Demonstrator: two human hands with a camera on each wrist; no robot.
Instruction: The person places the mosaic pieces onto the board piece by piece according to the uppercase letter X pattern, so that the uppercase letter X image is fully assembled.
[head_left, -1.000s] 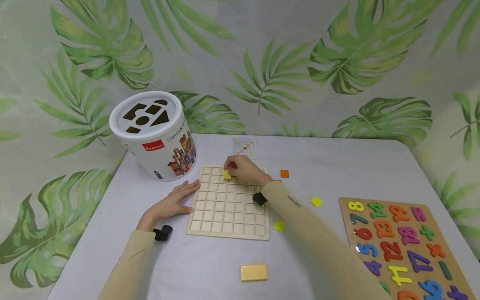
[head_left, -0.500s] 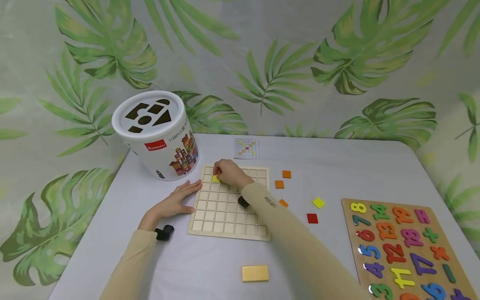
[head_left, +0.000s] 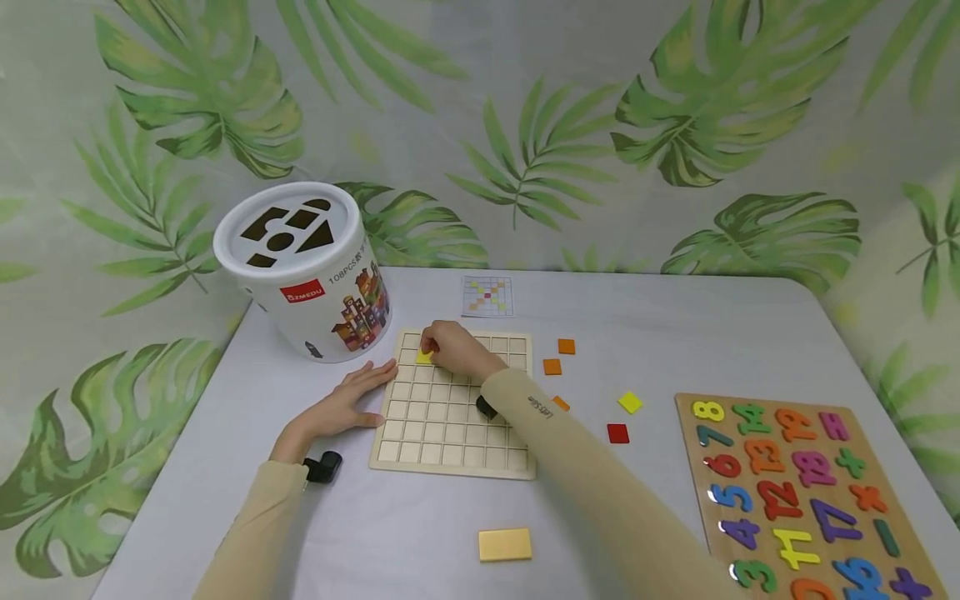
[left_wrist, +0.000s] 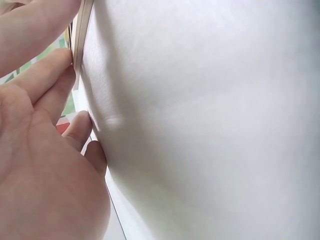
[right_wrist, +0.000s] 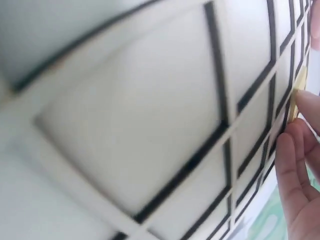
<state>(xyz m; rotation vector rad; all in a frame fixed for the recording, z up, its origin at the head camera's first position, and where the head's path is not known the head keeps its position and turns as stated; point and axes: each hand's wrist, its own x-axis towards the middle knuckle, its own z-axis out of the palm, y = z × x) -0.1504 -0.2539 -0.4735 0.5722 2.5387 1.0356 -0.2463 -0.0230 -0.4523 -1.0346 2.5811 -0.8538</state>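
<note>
A pale wooden grid board (head_left: 450, 433) lies on the white table in the head view. Near its upper left corner my right hand (head_left: 459, 346) pinches a small yellow square tile (head_left: 423, 358) against the cells. In the right wrist view the tile (right_wrist: 299, 92) is between thumb and fingers, close to the grid. My left hand (head_left: 341, 410) lies with spread, straight fingers, its fingertips and thumb touching the board's left edge. The left wrist view shows those fingers (left_wrist: 47, 85) against the board's side (left_wrist: 82, 40).
Right of the board lie several orange tiles (head_left: 566, 346), a yellow tile (head_left: 630, 402) and a red tile (head_left: 618, 433). A pattern card (head_left: 487, 297) sits behind it, a white bucket (head_left: 307, 275) back left. A yellow block (head_left: 505, 545) and a number board (head_left: 817, 500) are nearer.
My right hand has moved left across the board with the yellow tile, to the second row near the left side. The left hand stays at the board's edge.
</note>
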